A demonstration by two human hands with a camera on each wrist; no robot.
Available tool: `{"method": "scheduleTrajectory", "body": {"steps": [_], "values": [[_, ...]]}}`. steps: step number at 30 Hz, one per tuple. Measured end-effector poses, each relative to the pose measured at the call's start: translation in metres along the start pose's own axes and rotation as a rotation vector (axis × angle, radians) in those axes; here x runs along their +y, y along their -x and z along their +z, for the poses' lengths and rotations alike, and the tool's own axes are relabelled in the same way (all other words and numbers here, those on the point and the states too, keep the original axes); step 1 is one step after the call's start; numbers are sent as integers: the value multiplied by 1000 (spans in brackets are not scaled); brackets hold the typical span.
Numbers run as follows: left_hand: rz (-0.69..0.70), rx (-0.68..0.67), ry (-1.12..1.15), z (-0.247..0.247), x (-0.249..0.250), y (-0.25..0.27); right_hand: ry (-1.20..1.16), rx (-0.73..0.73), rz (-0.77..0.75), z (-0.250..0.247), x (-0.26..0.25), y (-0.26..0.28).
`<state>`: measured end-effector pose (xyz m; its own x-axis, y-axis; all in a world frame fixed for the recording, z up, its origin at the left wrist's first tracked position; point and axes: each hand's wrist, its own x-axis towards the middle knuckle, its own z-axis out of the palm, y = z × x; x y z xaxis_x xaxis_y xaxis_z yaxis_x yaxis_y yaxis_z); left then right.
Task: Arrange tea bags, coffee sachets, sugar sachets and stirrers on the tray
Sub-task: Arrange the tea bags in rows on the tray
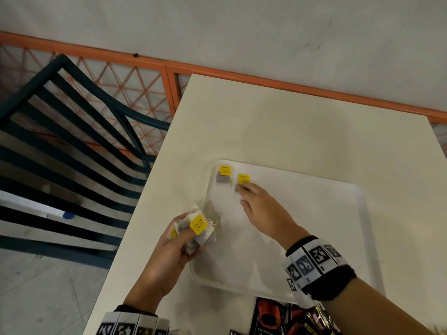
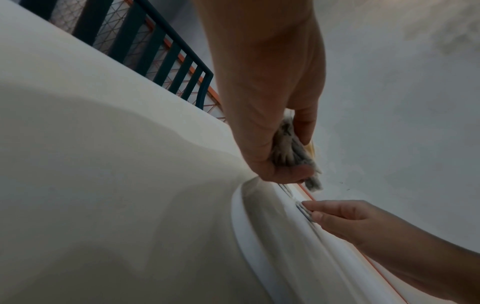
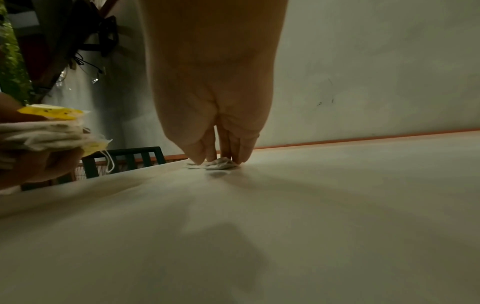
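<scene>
A white tray [image 1: 365, 213] lies on the cream table [image 1: 266, 117]. Two tea bags with yellow tags sit side by side in its far left corner: the first tea bag [image 1: 223, 176] lies free. My right hand [image 1: 240, 195] reaches over the tray, its straight fingertips resting on the second tea bag [image 1: 243, 179], which shows under the fingers [image 3: 235, 152] in the right wrist view as a tea bag [image 3: 218, 165]. My left hand [image 1: 179, 240] grips a bundle of tea bags [image 1: 198, 228] just off the tray's left rim [image 2: 241, 226]. The bundle [image 2: 291, 150] sits between thumb and fingers.
Black and red coffee sachets [image 1: 271, 315] lie at the table's near edge, partly under my right forearm. A dark green slatted chair [image 1: 72, 117] stands left of the table. An orange mesh fence [image 1: 135, 93] and a grey wall run behind.
</scene>
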<state>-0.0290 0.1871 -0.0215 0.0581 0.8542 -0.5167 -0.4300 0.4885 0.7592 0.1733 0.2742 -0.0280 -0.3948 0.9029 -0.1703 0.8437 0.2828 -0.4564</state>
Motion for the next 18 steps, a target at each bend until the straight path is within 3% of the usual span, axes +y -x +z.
{"method": "scheduleTrajectory", "body": {"steps": [18], "values": [[1,-24,62,2,1,1,-6,-13,36,-1,-4,-15]]}}
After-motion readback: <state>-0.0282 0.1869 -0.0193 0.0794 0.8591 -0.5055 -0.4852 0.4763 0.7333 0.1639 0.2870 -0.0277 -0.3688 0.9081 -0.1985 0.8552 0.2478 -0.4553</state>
